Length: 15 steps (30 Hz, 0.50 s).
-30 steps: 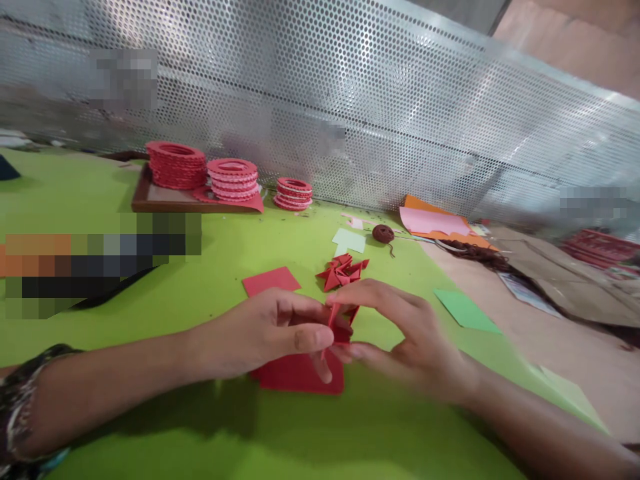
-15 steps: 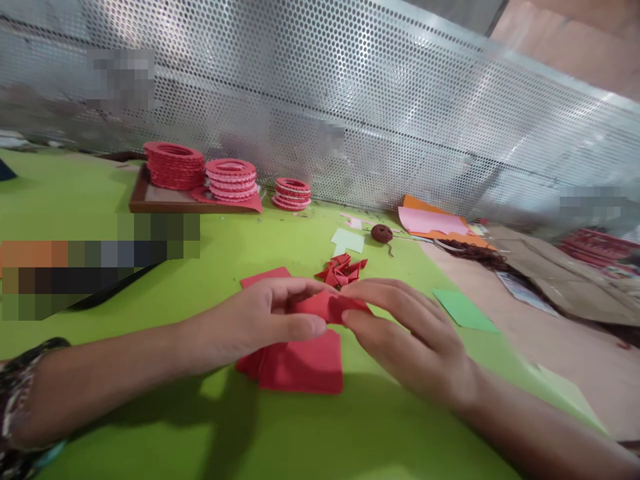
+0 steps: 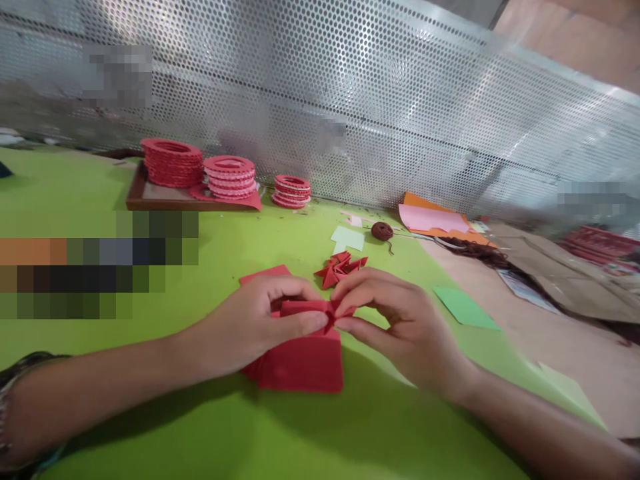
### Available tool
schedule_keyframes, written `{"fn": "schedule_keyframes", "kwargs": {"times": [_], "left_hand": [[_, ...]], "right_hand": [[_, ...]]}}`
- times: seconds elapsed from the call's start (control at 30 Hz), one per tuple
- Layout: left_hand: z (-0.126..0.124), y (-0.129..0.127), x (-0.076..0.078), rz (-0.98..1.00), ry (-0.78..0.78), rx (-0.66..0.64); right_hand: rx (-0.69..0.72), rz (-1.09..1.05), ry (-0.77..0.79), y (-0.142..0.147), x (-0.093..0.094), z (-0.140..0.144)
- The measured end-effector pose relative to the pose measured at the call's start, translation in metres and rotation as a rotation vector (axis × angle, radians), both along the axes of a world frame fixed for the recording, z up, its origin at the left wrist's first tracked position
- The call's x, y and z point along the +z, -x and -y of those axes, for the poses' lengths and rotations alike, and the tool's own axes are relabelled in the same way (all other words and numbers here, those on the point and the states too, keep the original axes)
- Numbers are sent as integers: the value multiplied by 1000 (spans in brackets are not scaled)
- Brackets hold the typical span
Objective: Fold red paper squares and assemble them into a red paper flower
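Between my two hands is a piece of red paper, partly folded and pinched up near its right end. My left hand grips its left part, thumb in front and fingers behind. My right hand pinches the right end between thumb and fingertips. Just beneath lies a stack of red paper squares on the green table cover. Another red sheet shows partly behind my left hand. Beyond my fingertips sits a small heap of folded red paper pieces.
Stacked red paper rings and pink-red ones stand on a brown tray, with a smaller stack beside it. A brown yarn ball, pale green paper and a green sheet lie farther right. A perforated metal screen closes the back.
The red paper has gone from lying flatter to being bent up and pinched at its right end. My right fingers have drawn together on it, and my left hand has shifted slightly.
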<state>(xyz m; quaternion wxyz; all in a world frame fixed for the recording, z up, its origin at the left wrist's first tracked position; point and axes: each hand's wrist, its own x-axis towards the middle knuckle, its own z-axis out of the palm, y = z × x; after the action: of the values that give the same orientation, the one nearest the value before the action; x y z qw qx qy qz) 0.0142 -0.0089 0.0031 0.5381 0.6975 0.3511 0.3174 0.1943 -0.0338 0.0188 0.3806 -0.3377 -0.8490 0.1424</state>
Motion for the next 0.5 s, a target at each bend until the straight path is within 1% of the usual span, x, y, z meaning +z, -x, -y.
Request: {"fn": "schedule_keyframes", "kwargs": {"times": [0.1, 0.2, 0.33, 0.47, 0.5], "left_hand": [[4, -3, -1, -28, 10, 23], [6, -4, 0, -46, 20, 24], [8, -5, 0, -106, -57, -1], [8, -4, 1, -176, -202, 69], [8, -4, 2, -197, -218, 77]], "right_hand": [[-38, -95, 133, 2, -4, -1], [-65, -148, 184, 3, -8, -1], [-98, -166, 257, 4, -10, -1], [-76, -223, 359, 5, -9, -1], [-69, -242, 389, 5, -8, -1]]}}
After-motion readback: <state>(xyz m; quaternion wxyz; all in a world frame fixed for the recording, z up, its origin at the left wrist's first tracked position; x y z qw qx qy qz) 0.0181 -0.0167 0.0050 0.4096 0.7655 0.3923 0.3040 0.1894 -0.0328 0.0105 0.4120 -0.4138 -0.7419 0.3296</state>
